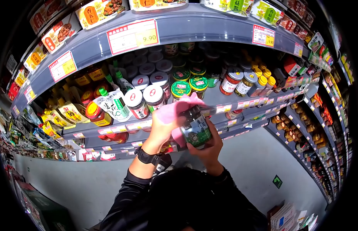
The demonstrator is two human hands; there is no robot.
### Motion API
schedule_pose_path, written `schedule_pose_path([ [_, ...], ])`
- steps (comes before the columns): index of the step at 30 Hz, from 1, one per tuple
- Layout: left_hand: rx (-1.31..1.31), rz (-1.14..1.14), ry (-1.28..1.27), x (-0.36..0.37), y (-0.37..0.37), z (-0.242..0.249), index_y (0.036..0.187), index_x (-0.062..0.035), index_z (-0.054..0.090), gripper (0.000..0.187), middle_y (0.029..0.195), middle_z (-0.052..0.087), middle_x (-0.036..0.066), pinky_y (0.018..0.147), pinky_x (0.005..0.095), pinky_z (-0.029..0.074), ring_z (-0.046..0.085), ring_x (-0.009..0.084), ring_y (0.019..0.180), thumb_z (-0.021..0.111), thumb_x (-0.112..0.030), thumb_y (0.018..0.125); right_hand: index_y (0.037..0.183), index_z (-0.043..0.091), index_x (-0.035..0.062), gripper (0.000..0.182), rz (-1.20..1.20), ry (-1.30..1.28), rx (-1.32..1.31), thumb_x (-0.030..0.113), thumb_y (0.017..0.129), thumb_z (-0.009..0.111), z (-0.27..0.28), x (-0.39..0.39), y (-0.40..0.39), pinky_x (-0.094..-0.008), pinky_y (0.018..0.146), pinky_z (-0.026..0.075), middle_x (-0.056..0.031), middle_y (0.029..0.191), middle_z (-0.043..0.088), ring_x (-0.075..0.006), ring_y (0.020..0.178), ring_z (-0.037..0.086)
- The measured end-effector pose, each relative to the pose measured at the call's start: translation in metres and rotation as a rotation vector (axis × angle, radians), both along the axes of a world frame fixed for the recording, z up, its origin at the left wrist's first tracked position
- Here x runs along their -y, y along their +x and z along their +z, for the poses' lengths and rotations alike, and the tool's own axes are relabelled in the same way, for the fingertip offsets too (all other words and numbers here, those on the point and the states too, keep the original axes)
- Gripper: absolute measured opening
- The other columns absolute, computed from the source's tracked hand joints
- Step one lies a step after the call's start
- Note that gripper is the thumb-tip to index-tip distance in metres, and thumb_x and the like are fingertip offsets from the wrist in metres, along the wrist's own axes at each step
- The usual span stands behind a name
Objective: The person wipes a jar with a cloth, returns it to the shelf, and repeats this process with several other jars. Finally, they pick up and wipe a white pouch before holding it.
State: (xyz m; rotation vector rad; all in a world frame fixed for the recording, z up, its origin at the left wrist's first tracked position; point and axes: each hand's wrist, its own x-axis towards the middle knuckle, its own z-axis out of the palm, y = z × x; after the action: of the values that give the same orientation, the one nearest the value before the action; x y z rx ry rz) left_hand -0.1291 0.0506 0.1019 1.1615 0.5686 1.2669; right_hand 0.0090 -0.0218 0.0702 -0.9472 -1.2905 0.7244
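Observation:
My right hand (211,149) is wrapped round a dark glass jar (198,133) with a green and blue label, held up in front of the shelf. The jar is tilted, its dark lid end toward the shelf. My left hand (163,122), with a black band on the wrist, grips a pink cloth (191,101) against the lid end and side of the jar. Cloth and jar cover most of the left fingers. Just behind the hands stand green-lidded jars (181,89) and white-lidded jars (153,94) on the shelf.
Above runs an upper shelf edge (186,24) with price tags and boxed goods. Pouches (116,104) and a red-lidded jar (95,111) stand to the left. Red and white labelled jars (229,82) are on the right. Side shelves (302,127) curve along the right, above a grey floor (248,165).

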Motion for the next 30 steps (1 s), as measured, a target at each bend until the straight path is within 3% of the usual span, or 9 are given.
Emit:
schedule_pose_path([
  [1,0.003,0.003,-0.002,0.001,0.0,0.005,0.099,0.0058,0.054,0.041,0.094,0.058,0.011,0.079,0.0282,0.043,0.055,0.0175,0.086,0.067,-0.013,0.065,0.119,0.037,-0.0067,0.073,0.003,-0.002,0.003,0.001,0.055,0.072,0.0,0.0,-0.001,-0.0291,0.079,0.044,-0.0126,0.108,0.048,-0.0195,0.098,0.05],
  [3,-0.498,0.122,0.241,0.001,-0.001,0.015,0.101,0.0064,0.052,0.044,0.095,0.058,0.01,0.077,0.0271,0.043,0.055,0.016,0.086,0.066,-0.012,0.063,0.116,0.039,-0.007,0.074,-0.181,0.155,0.184,0.004,0.052,0.073,0.0,0.0,-0.002,-0.029,0.074,0.045,-0.0115,0.101,0.049,-0.0183,0.09,0.051],
  [13,-0.515,-0.417,0.5,-0.033,-0.002,0.029,0.112,0.0023,0.047,0.056,0.109,0.053,0.013,0.086,0.0302,0.039,0.051,0.0219,0.101,0.066,-0.01,0.061,0.115,0.04,-0.0053,0.075,-0.216,0.221,0.342,0.007,0.049,0.073,-0.006,-0.001,0.016,-0.031,0.076,0.043,-0.0131,0.101,0.048,-0.0203,0.09,0.051],
  [17,-0.465,-0.306,0.59,-0.042,0.027,0.0,0.108,-0.002,0.052,0.04,0.098,0.058,0.01,0.078,0.0304,0.043,0.055,0.0204,0.092,0.062,-0.01,0.07,0.121,0.037,-0.0038,0.075,-0.026,0.094,-0.01,0.003,0.053,0.07,-0.045,-0.006,0.03,-0.0317,0.085,0.041,-0.0137,0.113,0.046,-0.021,0.101,0.049],
  [19,-0.59,-0.308,0.48,-0.039,0.049,-0.003,0.102,-0.0048,0.054,0.032,0.089,0.061,0.01,0.072,0.0308,0.045,0.059,0.0233,0.083,0.059,-0.022,0.076,0.122,0.034,-0.0029,0.072,0.012,-0.274,-0.438,0.008,0.059,0.066,-0.048,-0.005,0.04,-0.0326,0.085,0.041,-0.0121,0.113,0.046,-0.0198,0.101,0.049],
  [23,-1.016,-0.225,0.806,-0.037,0.109,0.012,0.079,-0.0089,0.061,0.02,0.072,0.06,0.01,0.057,0.038,0.044,0.058,0.0285,0.067,0.057,-0.028,0.073,0.114,0.041,0.0024,0.064,0.005,-0.243,-0.895,0.029,0.06,0.063,-0.062,0.007,0.057,-0.0387,0.089,0.04,-0.0096,0.113,0.048,-0.0222,0.103,0.048],
  [25,-1.283,-0.207,0.776,-0.026,0.153,0.011,0.071,-0.0108,0.064,0.015,0.066,0.06,0.009,0.05,0.0385,0.043,0.06,0.0244,0.066,0.061,-0.025,0.066,0.115,0.043,0.0024,0.064,-0.11,-0.167,-0.895,0.032,0.062,0.061,-0.09,0.01,0.09,-0.0434,0.092,0.037,-0.0106,0.117,0.047,-0.0264,0.104,0.047],
  [27,-1.367,-0.232,0.627,-0.023,0.251,-0.032,0.082,-0.0101,0.066,0.02,0.084,0.063,0.008,0.06,0.0403,0.046,0.06,0.0213,0.077,0.064,-0.021,0.066,0.118,0.039,0.0031,0.068,0.004,-0.286,-0.93,0.035,0.061,0.056,-0.063,0.014,0.077,-0.0427,0.09,0.038,-0.0097,0.116,0.047,-0.0266,0.105,0.047],
  [30,-1.45,-0.325,0.741,-0.002,0.259,0.0,0.081,-0.0094,0.066,0.02,0.082,0.063,0.008,0.059,0.04,0.046,0.06,0.0214,0.076,0.063,-0.022,0.066,0.118,0.039,0.0032,0.067,0.08,-0.321,-0.942,0.034,0.061,0.057,-0.067,0.022,0.094,-0.0419,0.09,0.038,-0.0099,0.116,0.047,-0.0264,0.105,0.047],
])
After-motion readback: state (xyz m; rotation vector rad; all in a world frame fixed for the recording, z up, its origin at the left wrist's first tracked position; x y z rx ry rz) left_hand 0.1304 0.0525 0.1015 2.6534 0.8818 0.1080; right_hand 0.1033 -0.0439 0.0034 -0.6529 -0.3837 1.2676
